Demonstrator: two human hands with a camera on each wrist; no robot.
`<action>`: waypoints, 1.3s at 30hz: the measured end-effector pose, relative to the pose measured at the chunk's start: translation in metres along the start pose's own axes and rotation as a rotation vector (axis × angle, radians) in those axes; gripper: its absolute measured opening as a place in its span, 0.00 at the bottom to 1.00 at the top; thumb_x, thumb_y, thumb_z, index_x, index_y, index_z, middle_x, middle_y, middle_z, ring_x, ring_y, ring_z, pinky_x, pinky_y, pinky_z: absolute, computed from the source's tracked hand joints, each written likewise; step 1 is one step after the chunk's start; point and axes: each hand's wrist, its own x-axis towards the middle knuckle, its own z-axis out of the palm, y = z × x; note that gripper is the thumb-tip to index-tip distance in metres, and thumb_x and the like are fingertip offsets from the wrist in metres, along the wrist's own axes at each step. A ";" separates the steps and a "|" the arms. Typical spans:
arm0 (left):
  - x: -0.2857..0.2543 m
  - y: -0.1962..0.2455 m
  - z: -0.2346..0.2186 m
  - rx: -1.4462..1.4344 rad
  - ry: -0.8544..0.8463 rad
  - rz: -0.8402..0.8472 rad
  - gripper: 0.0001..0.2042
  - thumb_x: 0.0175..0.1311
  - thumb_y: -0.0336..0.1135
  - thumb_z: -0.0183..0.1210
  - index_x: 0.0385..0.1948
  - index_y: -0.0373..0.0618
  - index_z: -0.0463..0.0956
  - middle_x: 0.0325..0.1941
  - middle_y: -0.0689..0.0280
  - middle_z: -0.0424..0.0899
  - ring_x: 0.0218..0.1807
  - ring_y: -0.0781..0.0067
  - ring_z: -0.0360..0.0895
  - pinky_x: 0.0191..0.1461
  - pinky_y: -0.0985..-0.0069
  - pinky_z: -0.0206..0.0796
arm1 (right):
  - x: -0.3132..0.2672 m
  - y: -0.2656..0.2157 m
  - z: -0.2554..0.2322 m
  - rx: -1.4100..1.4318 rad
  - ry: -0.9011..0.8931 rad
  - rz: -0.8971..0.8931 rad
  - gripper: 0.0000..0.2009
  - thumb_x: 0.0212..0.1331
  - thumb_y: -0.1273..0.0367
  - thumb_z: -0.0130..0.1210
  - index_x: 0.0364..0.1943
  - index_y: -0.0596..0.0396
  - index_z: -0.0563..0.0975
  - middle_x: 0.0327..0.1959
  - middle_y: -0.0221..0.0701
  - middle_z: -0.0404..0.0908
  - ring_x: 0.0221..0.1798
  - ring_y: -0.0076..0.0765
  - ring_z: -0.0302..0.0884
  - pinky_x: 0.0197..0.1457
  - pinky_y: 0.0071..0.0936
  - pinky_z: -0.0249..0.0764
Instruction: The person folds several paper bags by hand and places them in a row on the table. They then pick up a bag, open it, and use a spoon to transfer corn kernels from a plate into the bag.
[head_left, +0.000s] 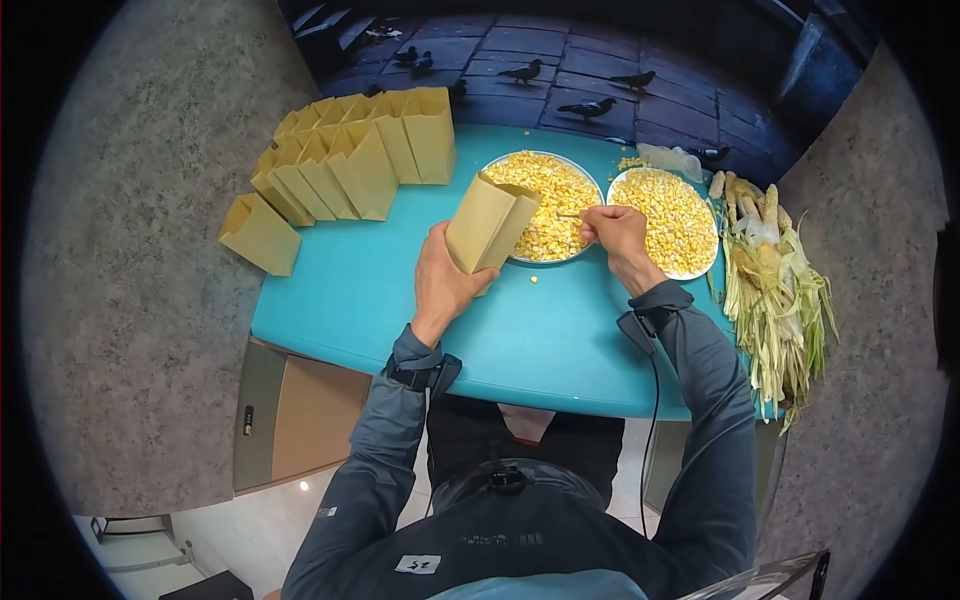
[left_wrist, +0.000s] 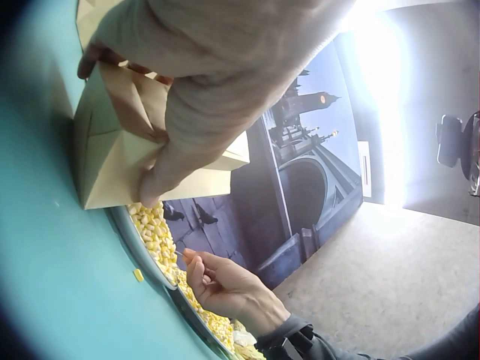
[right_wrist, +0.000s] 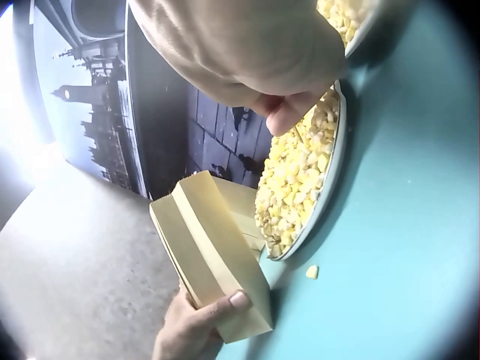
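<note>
My left hand (head_left: 445, 285) grips a brown paper bag (head_left: 490, 225) low on its sides, thumb on the near face. The bag stands a little tilted, its top to the left of the nearer round tray (right_wrist: 341, 135) of yellow corn kernels (head_left: 545, 185). Over that tray's right side, my right hand (head_left: 622, 240) pinches a thin metal handle (head_left: 569, 215) between thumb and fingers. Its far end is among the kernels, so what kind of tool it is cannot be told.
Several upright paper bags (head_left: 360, 160) stand at the back left. A second plate of kernels (head_left: 675, 220) sits to the right, with corn husks and cobs (head_left: 775, 290) beyond it. Clear plastic (head_left: 670, 160) lies behind. One loose kernel (head_left: 534, 280) is on the teal table (head_left: 560, 340).
</note>
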 end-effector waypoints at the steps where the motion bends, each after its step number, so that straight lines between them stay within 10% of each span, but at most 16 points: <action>1: 0.000 -0.001 0.000 0.001 0.000 -0.002 0.45 0.43 0.37 0.86 0.66 0.39 0.69 0.61 0.49 0.83 0.62 0.45 0.83 0.64 0.55 0.77 | 0.001 -0.002 -0.002 0.052 -0.004 0.030 0.05 0.63 0.77 0.70 0.37 0.69 0.87 0.30 0.37 0.89 0.29 0.27 0.86 0.33 0.23 0.83; 19: 0.001 0.001 -0.003 -0.011 -0.017 0.023 0.48 0.41 0.36 0.88 0.68 0.38 0.68 0.62 0.49 0.83 0.63 0.45 0.81 0.65 0.55 0.76 | -0.014 -0.079 -0.015 0.205 -0.025 0.032 0.05 0.64 0.79 0.71 0.39 0.67 0.86 0.32 0.34 0.88 0.30 0.25 0.85 0.38 0.21 0.86; 27: 0.002 0.002 -0.001 0.023 -0.006 -0.008 0.50 0.40 0.36 0.88 0.70 0.37 0.67 0.63 0.47 0.82 0.66 0.44 0.80 0.67 0.54 0.75 | -0.050 -0.100 0.022 -0.070 -0.189 -0.313 0.05 0.65 0.74 0.71 0.39 0.64 0.88 0.32 0.32 0.90 0.33 0.24 0.87 0.37 0.23 0.84; 30: 0.002 0.002 0.000 0.027 -0.009 -0.004 0.50 0.41 0.36 0.88 0.69 0.38 0.67 0.63 0.48 0.82 0.66 0.44 0.80 0.67 0.54 0.75 | -0.056 -0.093 0.031 -0.455 -0.270 -0.924 0.04 0.62 0.76 0.69 0.38 0.62 0.87 0.31 0.38 0.88 0.33 0.37 0.87 0.37 0.34 0.79; 39: 0.001 0.001 -0.004 -0.011 -0.013 0.007 0.48 0.41 0.36 0.87 0.68 0.39 0.69 0.63 0.49 0.82 0.65 0.45 0.80 0.67 0.55 0.75 | -0.054 -0.105 0.023 -0.436 -0.102 -0.913 0.04 0.60 0.76 0.70 0.34 0.63 0.86 0.32 0.39 0.88 0.31 0.36 0.87 0.35 0.35 0.79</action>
